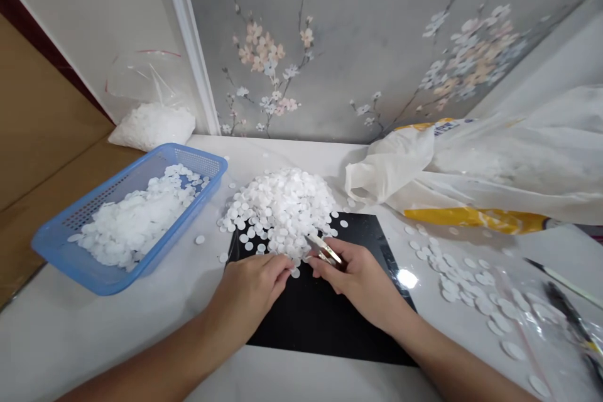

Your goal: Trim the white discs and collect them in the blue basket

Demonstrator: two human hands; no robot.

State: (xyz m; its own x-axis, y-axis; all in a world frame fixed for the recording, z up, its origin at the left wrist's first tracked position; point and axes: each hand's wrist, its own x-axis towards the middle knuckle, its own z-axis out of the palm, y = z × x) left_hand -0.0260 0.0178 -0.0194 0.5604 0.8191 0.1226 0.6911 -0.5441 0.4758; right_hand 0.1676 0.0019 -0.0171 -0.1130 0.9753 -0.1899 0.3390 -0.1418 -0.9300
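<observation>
A heap of small round white discs (pixel 287 201) lies on the white table and over the far edge of a black sheet (pixel 320 320). My left hand (pixel 254 279) is closed in a pinch at the near side of the heap, with one white disc (pixel 295 272) showing at its fingertips. Facing it, my right hand (pixel 355 270) is wrapped round small metal clippers (pixel 326 250). Their tips point left toward the heap, and the fingers hide much of the handle. The two hands are a short gap apart above the black sheet.
At left stands a blue basket (pixel 155 264) holding more discs, with a filled clear bag (pixel 153 125) behind it. A large white and yellow plastic bag (pixel 471 182) lies at right. Loose discs (pixel 466 282), a clear bag (pixel 541 326) and a black pen-like tool (pixel 565 308) are nearer.
</observation>
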